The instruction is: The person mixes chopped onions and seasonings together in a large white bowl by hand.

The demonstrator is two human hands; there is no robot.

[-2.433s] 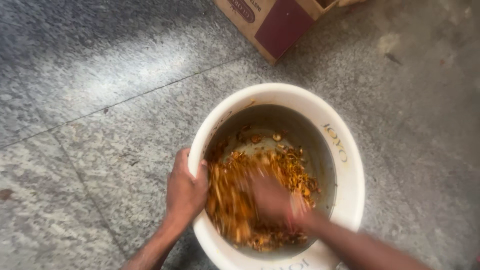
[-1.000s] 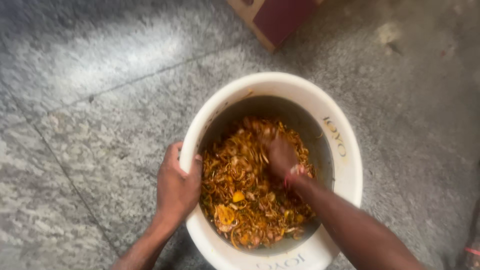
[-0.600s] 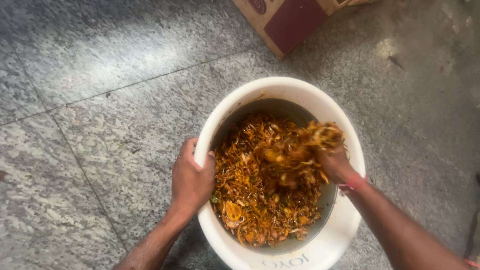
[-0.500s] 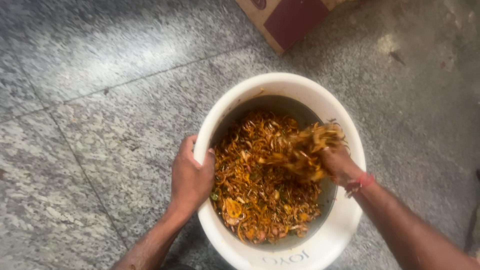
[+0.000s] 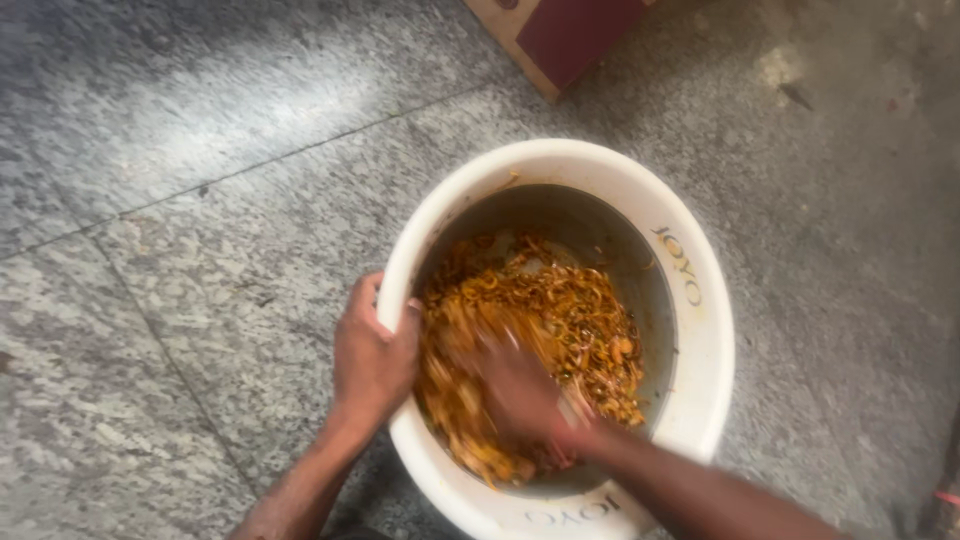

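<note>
Fingers of the left hand curled tight over the near rim of the white plastic tub, thumb outside, steadying it. Right hand sunk among the orange-brown shredded mixture on the tub's near side, blurred; how far those fingers spread, or whether closed on a clump, cannot tell. Tub resting on the grey granite floor, a maroon cardboard box well apart beyond it. Likely risks: strands flung over the rim onto the floor by a fast sweep, or a skidding tub if the left grip loosens. Half a second earlier, right hand raised at the far side with a lifted clump; now low and near.
</note>
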